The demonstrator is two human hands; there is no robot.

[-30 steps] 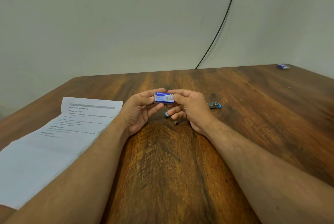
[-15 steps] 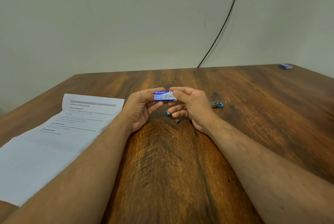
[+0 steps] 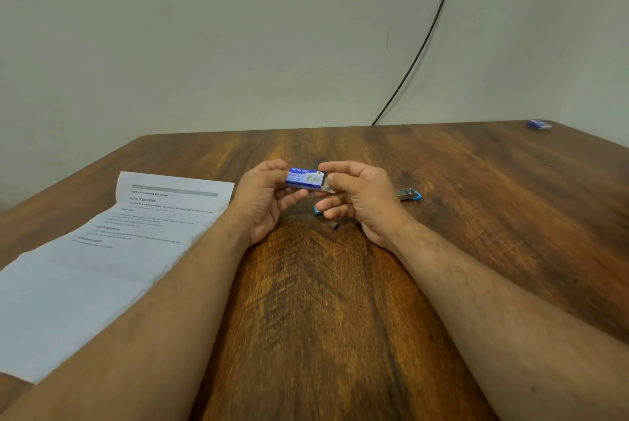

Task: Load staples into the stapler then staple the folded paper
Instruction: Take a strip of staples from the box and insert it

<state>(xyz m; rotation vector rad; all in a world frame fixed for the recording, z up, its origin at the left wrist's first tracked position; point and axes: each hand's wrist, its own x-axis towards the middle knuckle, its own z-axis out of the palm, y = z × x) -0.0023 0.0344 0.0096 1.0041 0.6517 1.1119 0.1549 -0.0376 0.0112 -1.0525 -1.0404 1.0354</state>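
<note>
— Sliding out a little further now, isn't it? That pale inner tray [image 3: 328,186] is showing more at the right end of the staple box [image 3: 305,178] than it was a moment ago.

— Yes, and otherwise almost nothing is shifting. Both forearms are lying where they were on the surface [image 3: 340,301], and the box is hovering at the same spot just above it.

— How are the hands gripping?

— The left hand [image 3: 263,196] is pinching the blue sleeve of the box between thumb and fingers, closed around its left end. The right hand [image 3: 357,196] is closed at the other end, fingertips working at the tray, with the lower fingers curled loosely underneath.

— And the stapler?

— The stapler [image 3: 408,195] is lying flat behind the right hand, mostly hidden; a blue tip is peeking out by the curled fingers and a metal and blue end is showing past the wrist. I cannot tell whether it is open.

— So how far along are we looking?

— Early, I'm judging. No staple strip is out yet, so loading is still ahead. A small dark piece [image 3: 334,225] is sitting on the wood near the wrists, possibly a scrap of staples. The folded paper [image 3: 112,250] is waiting untouched at the left, well apart from the stapler.
</note>
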